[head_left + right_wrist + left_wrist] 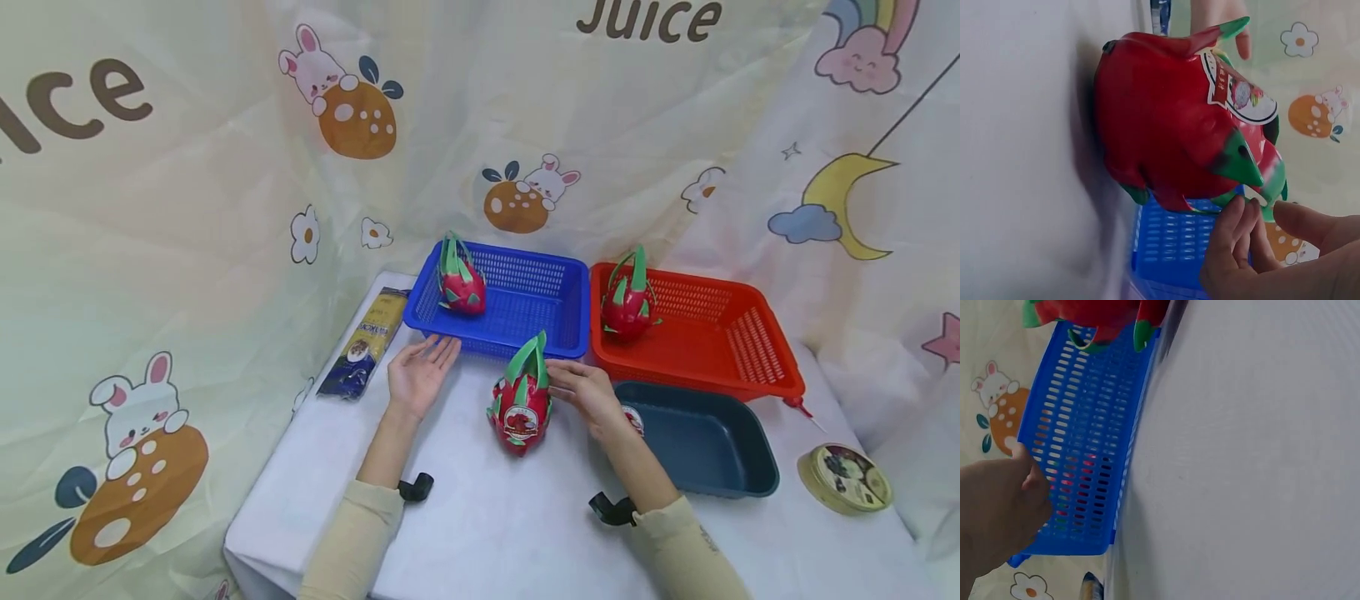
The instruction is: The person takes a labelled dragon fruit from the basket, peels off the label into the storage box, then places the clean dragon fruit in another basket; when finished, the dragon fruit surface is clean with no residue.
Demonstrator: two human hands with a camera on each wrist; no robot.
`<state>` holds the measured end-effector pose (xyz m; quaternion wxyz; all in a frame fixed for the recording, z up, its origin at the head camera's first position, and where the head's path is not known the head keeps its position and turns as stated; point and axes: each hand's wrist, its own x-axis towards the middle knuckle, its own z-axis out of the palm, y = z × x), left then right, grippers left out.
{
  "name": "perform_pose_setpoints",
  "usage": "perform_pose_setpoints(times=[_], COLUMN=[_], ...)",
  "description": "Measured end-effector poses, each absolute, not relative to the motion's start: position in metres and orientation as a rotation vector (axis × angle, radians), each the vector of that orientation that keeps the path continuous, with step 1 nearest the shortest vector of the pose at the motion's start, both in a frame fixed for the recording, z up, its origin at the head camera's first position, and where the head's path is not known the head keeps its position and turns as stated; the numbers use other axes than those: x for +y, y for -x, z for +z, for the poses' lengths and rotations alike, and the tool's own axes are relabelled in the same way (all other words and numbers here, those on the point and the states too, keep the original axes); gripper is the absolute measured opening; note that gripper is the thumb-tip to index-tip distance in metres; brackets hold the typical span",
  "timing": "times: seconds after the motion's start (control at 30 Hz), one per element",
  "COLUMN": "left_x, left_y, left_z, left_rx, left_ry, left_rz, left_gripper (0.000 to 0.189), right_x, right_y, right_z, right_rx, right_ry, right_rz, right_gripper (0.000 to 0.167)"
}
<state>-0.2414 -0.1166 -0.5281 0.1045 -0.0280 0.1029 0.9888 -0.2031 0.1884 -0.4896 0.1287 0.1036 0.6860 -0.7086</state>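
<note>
Judged part-done: the blue perforated plastic basket holds one glossy red-and-green dragon fruit, the red perforated basket right of it a second fruit, while a third fruit is left in front of the blue one, left hand empty, fingers loosely straight, right hand with fingers parted at its leaves.

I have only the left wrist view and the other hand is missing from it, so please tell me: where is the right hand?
Observer: The right hand is at the green leaves of the front dragon fruit; I can't tell whether it pinches one.
Operator: My view shows just part of that fruit. Does it carry a label?
Observer: Yes, a label shows on its red side in the head view.
Operator: What stands right of the blue basket?
Observer: A red basket, with another dragon fruit at its left end.
</note>
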Motion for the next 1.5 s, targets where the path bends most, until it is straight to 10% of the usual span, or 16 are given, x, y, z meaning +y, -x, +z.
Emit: perform_pose_setpoints(times=[1.5], left_x=[-0.049], left_y=[0.231], left_z=[-0.529], left_rx=[1.505], left_ry=[-0.192], left_rz=[2.328], left_gripper=[0.046], right_x=[0.182], right_y=[0.144], right_z=[-0.488], right_rx=[2.425], right_ry=[0.149], right_rz=[-1.794], right_gripper=[0.023])
